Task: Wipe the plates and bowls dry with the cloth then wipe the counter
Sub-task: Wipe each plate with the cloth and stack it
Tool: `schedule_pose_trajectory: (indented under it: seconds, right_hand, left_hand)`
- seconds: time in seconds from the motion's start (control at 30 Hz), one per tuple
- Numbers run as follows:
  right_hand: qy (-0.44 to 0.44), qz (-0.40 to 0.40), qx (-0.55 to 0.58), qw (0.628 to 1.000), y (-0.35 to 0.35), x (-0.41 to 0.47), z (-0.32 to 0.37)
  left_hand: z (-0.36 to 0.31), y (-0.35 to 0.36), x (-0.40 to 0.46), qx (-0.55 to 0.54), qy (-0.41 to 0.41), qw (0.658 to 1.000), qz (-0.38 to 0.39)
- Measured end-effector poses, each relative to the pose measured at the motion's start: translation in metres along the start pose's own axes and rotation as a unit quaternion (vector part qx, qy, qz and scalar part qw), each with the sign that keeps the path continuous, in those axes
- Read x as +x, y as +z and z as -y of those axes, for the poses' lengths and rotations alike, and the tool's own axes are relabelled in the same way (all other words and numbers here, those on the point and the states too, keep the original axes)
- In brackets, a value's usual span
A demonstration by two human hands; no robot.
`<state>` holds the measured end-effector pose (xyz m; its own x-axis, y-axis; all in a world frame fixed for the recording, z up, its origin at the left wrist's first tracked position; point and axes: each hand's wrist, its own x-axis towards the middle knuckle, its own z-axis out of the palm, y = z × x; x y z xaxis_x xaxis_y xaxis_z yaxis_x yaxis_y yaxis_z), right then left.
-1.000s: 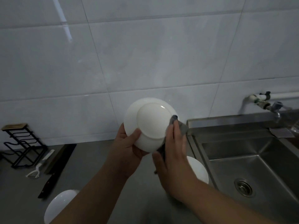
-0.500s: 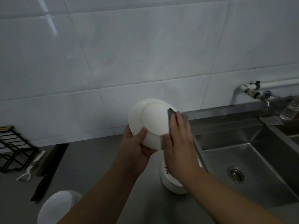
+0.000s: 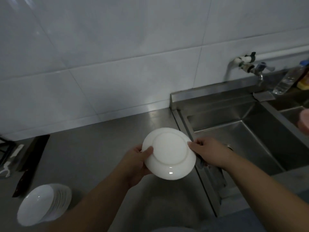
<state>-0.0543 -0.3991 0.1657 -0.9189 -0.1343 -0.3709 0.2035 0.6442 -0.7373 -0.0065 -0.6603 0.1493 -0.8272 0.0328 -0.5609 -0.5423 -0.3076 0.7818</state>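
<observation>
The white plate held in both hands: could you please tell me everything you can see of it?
The plate is round, plain white and glossy, like glazed ceramic. Its underside faces the camera, showing a raised foot ring and small highlights near the lower rim. It is held tilted above the steel counter, beside the sink. The left hand grips its left rim, thumb on the underside; the right hand holds the right rim with a grey cloth.

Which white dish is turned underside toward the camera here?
The plate held up between the left hand and right hand, its foot ring showing. The stack of bowls at lower left rests on the counter, leaning, hollow sides showing.
</observation>
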Motion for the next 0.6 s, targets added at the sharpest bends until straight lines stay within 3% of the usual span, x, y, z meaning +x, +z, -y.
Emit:
schedule_pose_trajectory:
  seconds: [0.1,0.17,0.3,0.5,0.57,0.6]
  right_hand:
    - [0.028,0.031,-0.019,0.999,-0.002,-0.002,-0.024]
    - [0.034,0.04,-0.052,0.997,-0.003,-0.001,-0.036]
    - [0.038,0.035,-0.103,0.993,-0.004,0.006,-0.047]
    - [0.006,0.039,-0.081,0.996,-0.017,0.025,-0.05]
    - [-0.003,0.034,-0.01,0.999,-0.017,0.031,-0.053]
    - [-0.008,0.028,0.02,0.999,-0.015,0.035,-0.055]
  left_hand:
    - [0.014,0.008,0.008,0.122,-0.012,0.99,-0.068]
    - [0.02,0.014,0.01,0.237,0.0,0.966,-0.102]
    - [0.032,0.014,0.022,0.48,0.063,0.868,-0.116]
    - [0.038,0.02,0.029,0.576,0.084,0.803,-0.129]
    - [0.033,0.024,0.032,0.576,0.093,0.8,-0.138]
    - [0.03,0.026,0.033,0.553,0.093,0.817,-0.134]
